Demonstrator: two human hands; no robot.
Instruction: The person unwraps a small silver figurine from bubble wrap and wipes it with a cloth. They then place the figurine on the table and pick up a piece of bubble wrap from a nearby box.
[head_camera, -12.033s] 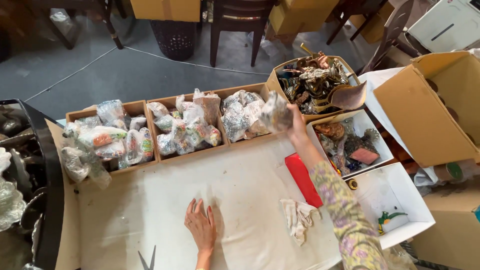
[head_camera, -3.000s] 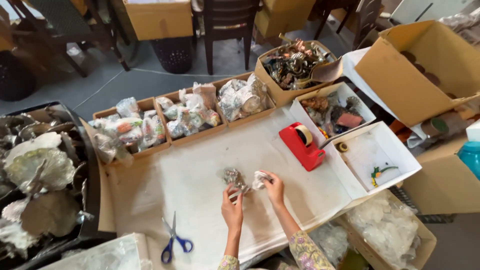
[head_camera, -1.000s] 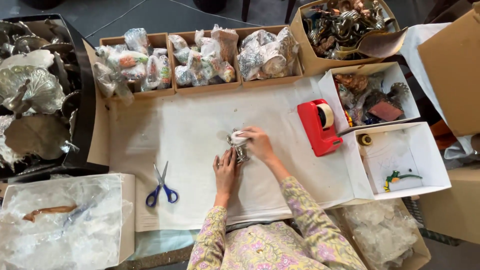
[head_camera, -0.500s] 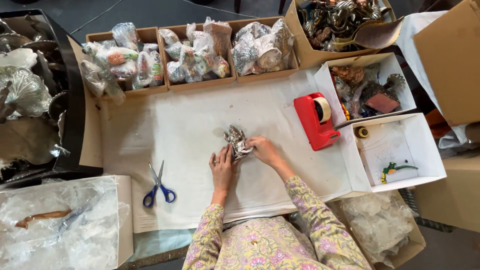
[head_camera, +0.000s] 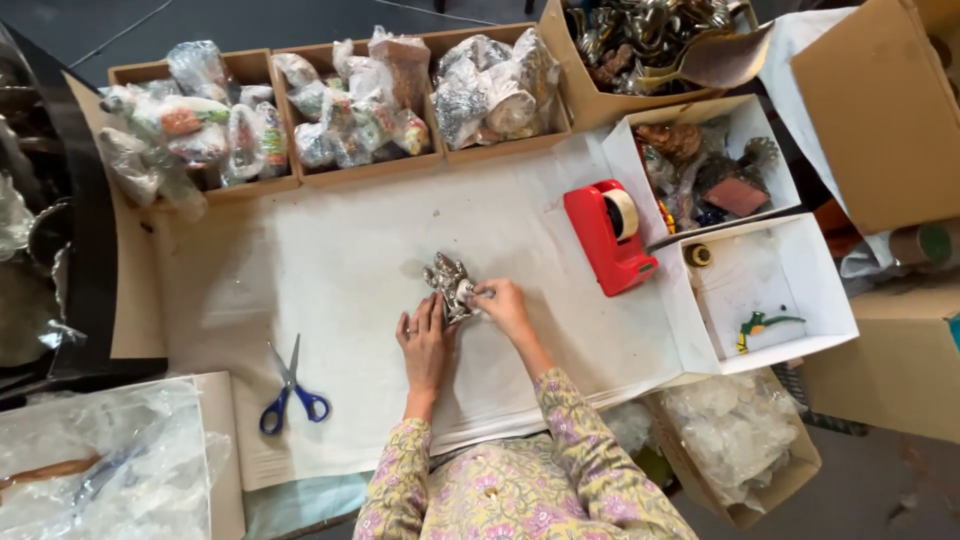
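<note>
A small silver metal figurine (head_camera: 446, 280) lies on the white paper sheet (head_camera: 340, 250) in the middle of the table. My left hand (head_camera: 425, 346) rests flat beside it and steadies its lower edge. My right hand (head_camera: 503, 305) pinches a small white piece against the figurine's right side. Both sleeves are yellow with a flower print.
Blue-handled scissors (head_camera: 290, 388) lie left of my hands. A red tape dispenser (head_camera: 608, 236) stands to the right. Three cardboard trays (head_camera: 340, 110) of plastic-wrapped items line the far edge. White boxes (head_camera: 760, 300) sit at the right, a bag of plastic wrap (head_camera: 90, 470) at the near left.
Twelve seconds ago my right hand reached into a far tray. Since then both hands have come together on the figurine, which has turned slightly in the last second.
</note>
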